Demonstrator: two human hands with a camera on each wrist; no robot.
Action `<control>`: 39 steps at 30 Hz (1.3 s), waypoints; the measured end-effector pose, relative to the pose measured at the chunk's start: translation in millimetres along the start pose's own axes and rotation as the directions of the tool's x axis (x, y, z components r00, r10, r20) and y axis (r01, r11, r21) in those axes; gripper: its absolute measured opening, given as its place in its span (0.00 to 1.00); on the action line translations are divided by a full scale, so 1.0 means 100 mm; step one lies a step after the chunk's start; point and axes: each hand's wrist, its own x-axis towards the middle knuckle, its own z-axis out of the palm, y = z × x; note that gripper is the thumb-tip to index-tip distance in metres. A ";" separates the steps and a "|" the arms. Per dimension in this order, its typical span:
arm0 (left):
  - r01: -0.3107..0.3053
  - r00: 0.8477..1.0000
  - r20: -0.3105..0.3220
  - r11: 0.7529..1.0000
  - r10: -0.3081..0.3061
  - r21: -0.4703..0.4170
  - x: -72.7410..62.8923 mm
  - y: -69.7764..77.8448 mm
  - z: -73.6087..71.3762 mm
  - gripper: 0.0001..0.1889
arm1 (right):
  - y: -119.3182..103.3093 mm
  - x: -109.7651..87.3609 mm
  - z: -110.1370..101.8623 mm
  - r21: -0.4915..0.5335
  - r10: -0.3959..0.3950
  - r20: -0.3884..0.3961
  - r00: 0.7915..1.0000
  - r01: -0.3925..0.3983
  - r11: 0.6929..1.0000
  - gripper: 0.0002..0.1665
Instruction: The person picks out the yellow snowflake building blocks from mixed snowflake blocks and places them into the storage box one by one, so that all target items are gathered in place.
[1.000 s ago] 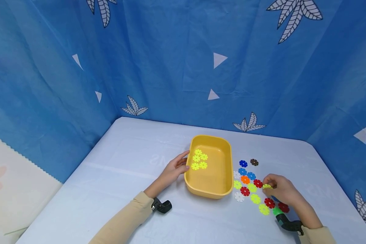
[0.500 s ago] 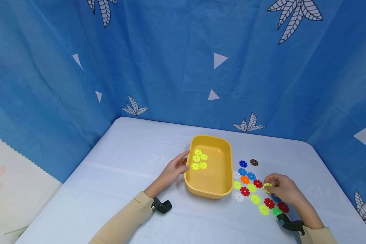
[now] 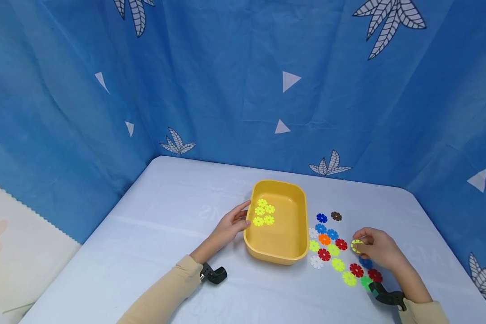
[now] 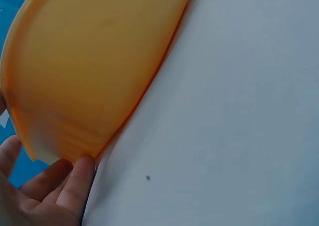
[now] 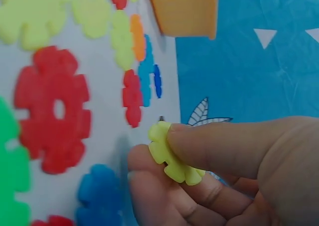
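Note:
My right hand (image 3: pixel 378 247) pinches a yellow snowflake disc (image 5: pixel 172 156) between thumb and fingers, above the table at the right side of a loose group of discs. A red snowflake disc (image 5: pixel 53 110) and a blue one (image 5: pixel 99 197) lie below that hand. On the left, my left hand (image 3: pixel 231 225) holds the side of a yellow plastic basin (image 3: pixel 279 258), thumb at the rim and fingertips (image 4: pixel 82 168) against the outer wall. Several yellow snowflake discs (image 3: pixel 269 209) lie inside the basin, toward its left wall.
Between basin and right hand lie several discs: an orange one (image 3: pixel 324 239), white ones (image 3: pixel 316 262), a brown one (image 3: pixel 336 216) and more yellow ones (image 3: pixel 349 278). A green disc (image 3: pixel 366 282) lies by the right wrist camera (image 3: pixel 386 297). A blue curtain (image 3: pixel 227 90) borders the white table (image 3: pixel 178 193).
My right hand has risen slightly from the discs with the yellow snowflake disc, which now faces the head camera more. A blue disc beneath shows more. The left hand and basin stay put.

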 end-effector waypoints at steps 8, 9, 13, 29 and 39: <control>0.002 1.000 -0.005 1.000 -0.002 0.001 0.00 0.00 -0.01 0.35 | -0.09 0.01 -0.10 0.053 -0.025 -0.005 1.000 0.026 0.998 0.19; 0.004 1.000 -0.005 1.000 -0.004 0.000 0.00 0.00 0.00 0.35 | -0.10 0.02 -0.11 0.051 -0.031 -0.006 1.000 0.031 0.998 0.19; 0.006 1.000 -0.011 1.000 -0.006 -0.004 -0.01 0.01 0.00 0.35 | -0.21 0.07 -0.15 0.049 -0.057 -0.006 0.998 0.058 0.997 0.19; 0.004 1.000 -0.007 1.000 -0.004 0.004 -0.01 0.02 0.01 0.35 | -1.02 0.22 -0.10 0.069 -0.201 0.040 0.979 0.198 0.978 0.16; 0.005 1.000 -0.011 1.000 -0.005 0.007 -0.02 0.02 0.01 0.34 | -1.40 0.36 0.13 0.132 -0.239 0.090 0.967 0.227 0.965 0.15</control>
